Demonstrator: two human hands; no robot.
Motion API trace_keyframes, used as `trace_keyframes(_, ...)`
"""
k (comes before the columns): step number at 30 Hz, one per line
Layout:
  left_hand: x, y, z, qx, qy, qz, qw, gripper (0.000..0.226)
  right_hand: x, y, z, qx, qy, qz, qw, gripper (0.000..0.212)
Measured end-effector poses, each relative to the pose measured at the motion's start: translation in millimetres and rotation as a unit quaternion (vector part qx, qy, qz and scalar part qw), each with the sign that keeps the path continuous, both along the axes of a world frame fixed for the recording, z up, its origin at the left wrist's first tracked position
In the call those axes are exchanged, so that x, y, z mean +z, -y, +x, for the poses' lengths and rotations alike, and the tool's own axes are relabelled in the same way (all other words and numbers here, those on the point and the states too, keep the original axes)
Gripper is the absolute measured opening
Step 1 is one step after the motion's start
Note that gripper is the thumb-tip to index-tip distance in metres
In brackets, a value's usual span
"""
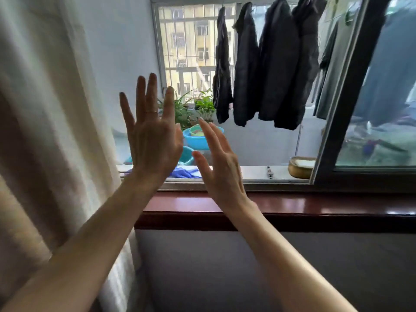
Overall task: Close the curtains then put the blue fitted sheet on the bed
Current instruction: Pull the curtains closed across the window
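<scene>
Your curtain [45, 109] runs off the left and top edges. Your left hand [153, 140] covers part of the blue basins [200, 139], and with your right hand [222, 170] hides the ends of the blue cloth [185, 172] on the sill [254, 173]. The hanging clothes [276, 64] are cropped at the top.

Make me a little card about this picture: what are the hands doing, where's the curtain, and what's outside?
left hand: raised, fingers straight, holding nothing
right hand: raised beside it, fingers straight, holding nothing
curtain: cream, bunched at the left, neither hand holds it
window: uncovered
outside: dark clothes hanging, green plants, blue basin
sill: dark red, below the hands
</scene>
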State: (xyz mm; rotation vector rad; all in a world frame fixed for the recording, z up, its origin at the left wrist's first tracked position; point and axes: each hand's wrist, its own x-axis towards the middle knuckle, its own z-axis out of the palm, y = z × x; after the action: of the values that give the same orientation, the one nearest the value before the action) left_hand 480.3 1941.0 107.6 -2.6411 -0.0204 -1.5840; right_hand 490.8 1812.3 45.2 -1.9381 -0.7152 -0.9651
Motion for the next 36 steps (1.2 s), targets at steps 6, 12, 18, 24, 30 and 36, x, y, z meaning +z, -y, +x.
trace_keyframes(6, -11, 116, -7, -0.123, -0.019, -0.074, 0.989, 0.05, -27, 133, -32, -0.097, 0.006, 0.012, 0.995, 0.052)
trace_keyframes(12, -19, 245, -19, -0.282, -0.036, -0.11, 0.952, 0.05, -40, 260, -76, -0.215, -0.01, 0.03, 0.976, 0.049)
trace_keyframes(18, -26, 350, -33, -0.371, -0.078, -0.1, 0.92, 0.049, -50, 350, -105, -0.313, -0.013, 0.058, 0.948, 0.05)
trace_keyframes(24, -36, 421, -32, -0.449, -0.118, -0.099, 0.88, 0.048, -48, 411, -120, -0.375, -0.023, 0.04, 0.926, 0.047)
trace_keyframes(30, -35, 477, -19, -0.495, -0.121, -0.096, 0.855, 0.052, -45, 463, -114, -0.423, -0.02, 0.015, 0.906, 0.044)
trace_keyframes(36, -38, 536, -5, -0.527, -0.127, -0.09, 0.836, 0.051, -42, 516, -114, -0.452, -0.024, 0.005, 0.892, 0.045)
